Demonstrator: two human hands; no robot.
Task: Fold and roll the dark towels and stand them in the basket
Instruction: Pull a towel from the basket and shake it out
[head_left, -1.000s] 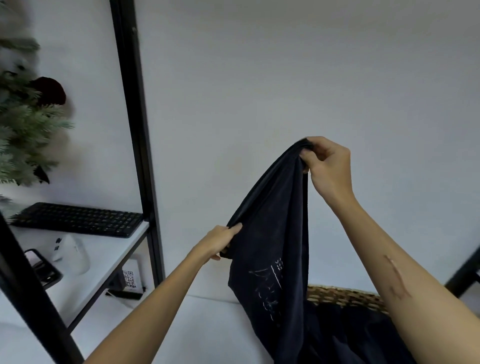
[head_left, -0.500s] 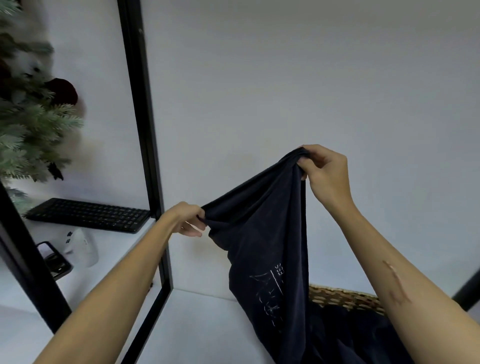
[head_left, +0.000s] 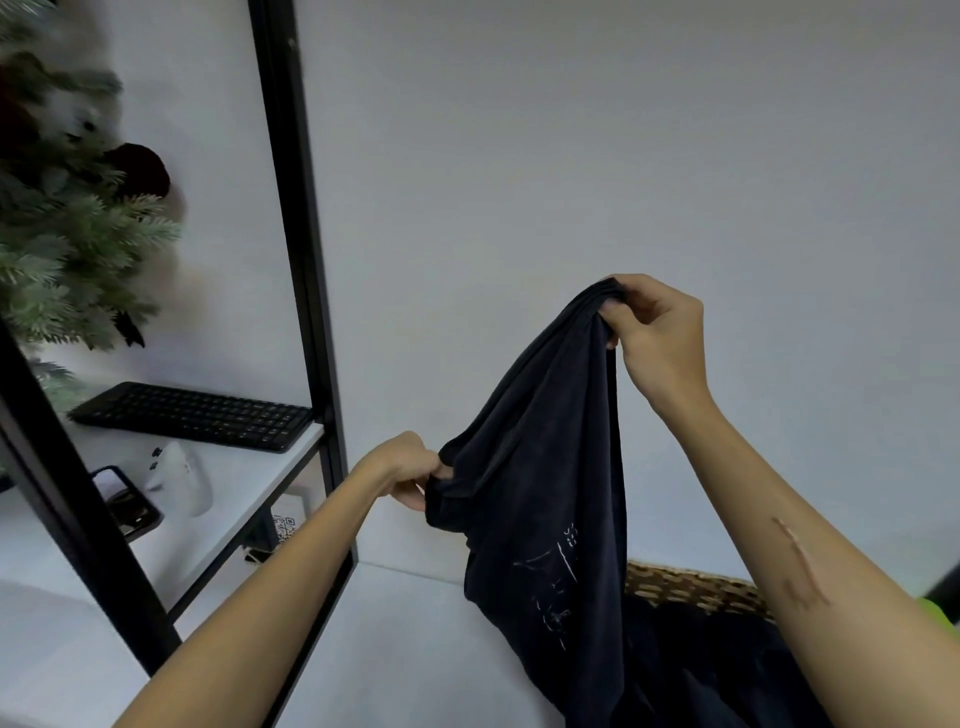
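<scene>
The left hand (head_left: 410, 470) has dropped lower than a moment ago, pinching the dark towel (head_left: 540, 467) edge. Above the basket (head_left: 691, 587), the right hand (head_left: 657, 332) pinches its bunched corner. Gathered so unevenly, it may fold crooked.
</scene>
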